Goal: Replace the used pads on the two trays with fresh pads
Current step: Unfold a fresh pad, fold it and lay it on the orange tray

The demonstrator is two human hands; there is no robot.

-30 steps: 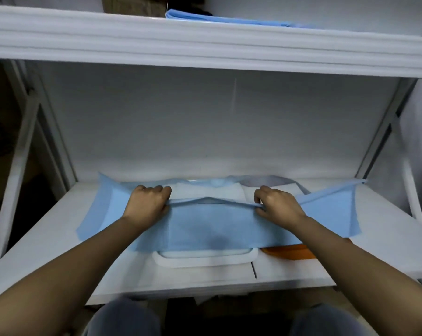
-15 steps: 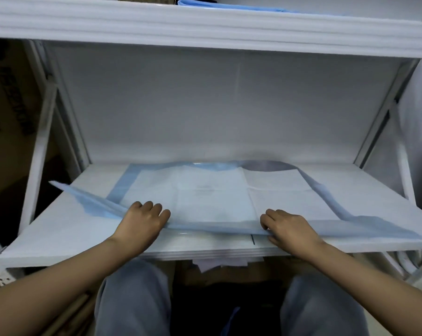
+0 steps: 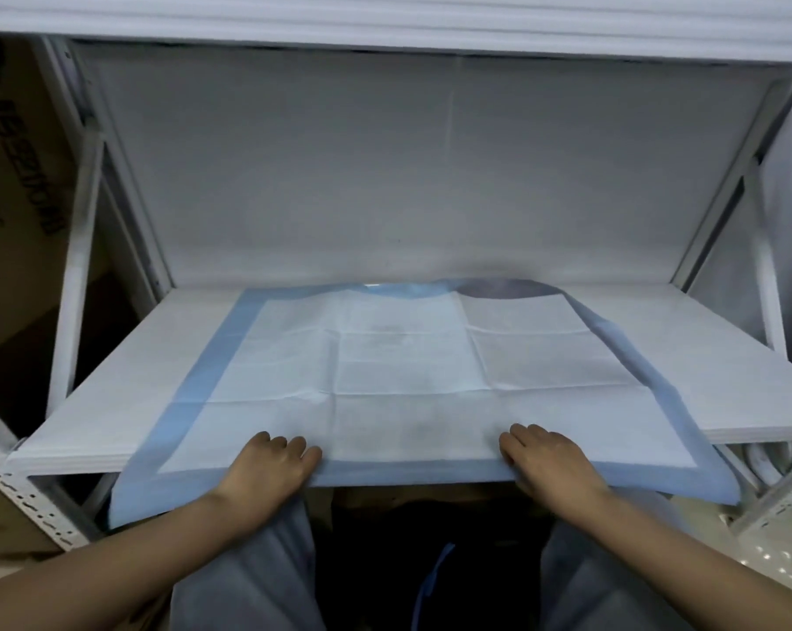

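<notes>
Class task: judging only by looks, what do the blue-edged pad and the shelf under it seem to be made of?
Pad: probably soft nonwoven paper on thin blue plastic backing; matte, with sharp fold creases and a limp overhanging edge.
Shelf: likely white-painted board or metal; smooth, rigid, flat.

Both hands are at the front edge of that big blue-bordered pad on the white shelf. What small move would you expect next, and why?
Probably a smoothing push toward the back. The blue-bordered white pad lies unfolded on the white shelf, but its near edge overhangs the front and its far right corner looks curled. The left hand and right hand grip that near edge, well placed to slide it back.
</notes>
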